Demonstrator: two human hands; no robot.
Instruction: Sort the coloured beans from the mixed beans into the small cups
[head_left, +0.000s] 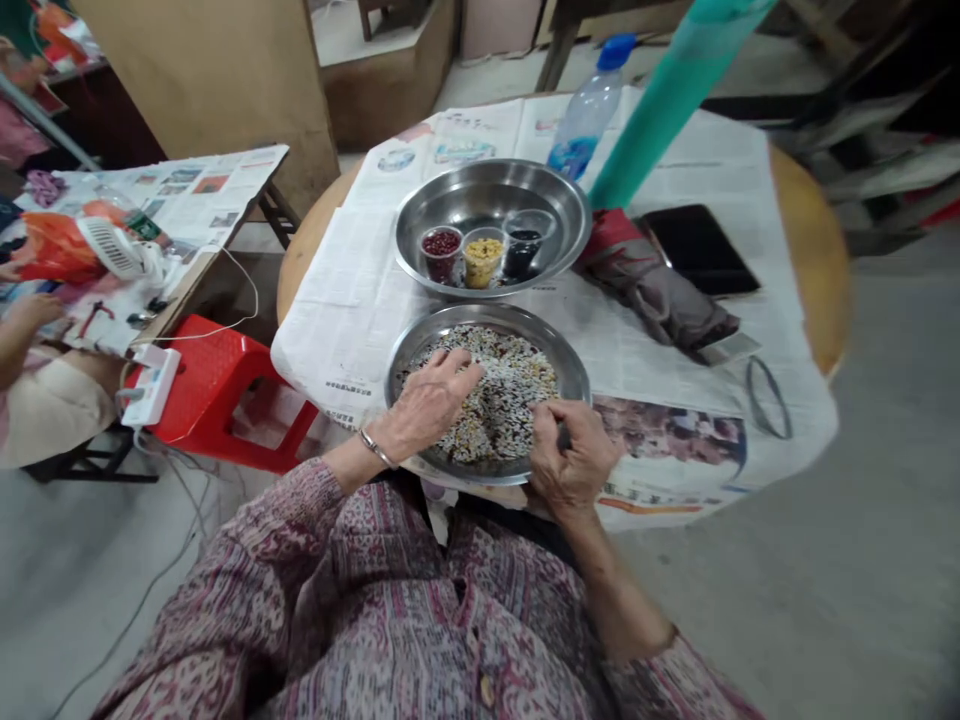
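Observation:
A shallow steel plate (pixel 579 375) near the table's front edge holds a mix of white rice-like grains (pixel 517 385) with yellow and dark red bits among them. Over its left side, my left hand (pixel 433 402) rests with bent, slightly parted fingers touching the grains. My right hand (pixel 574 452) is closed at the right rim, thumb against the curled fingers; whatever it may hold is hidden. Behind the plate stands a larger steel basin (pixel 491 185) with three clear cups: one of dark red beans (pixel 442 250), one of yellow grains (pixel 482 258), one of black grains (pixel 523 250).
Newspaper (pixel 330 290) covers the round table. A water bottle (pixel 589 110), a teal pole-like object (pixel 667 100), a grey-brown folded cloth item (pixel 645 280) and a dark tablet (pixel 705 248) lie beyond. Left are a red stool (pixel 217 400) and another person's arm (pixel 30 320).

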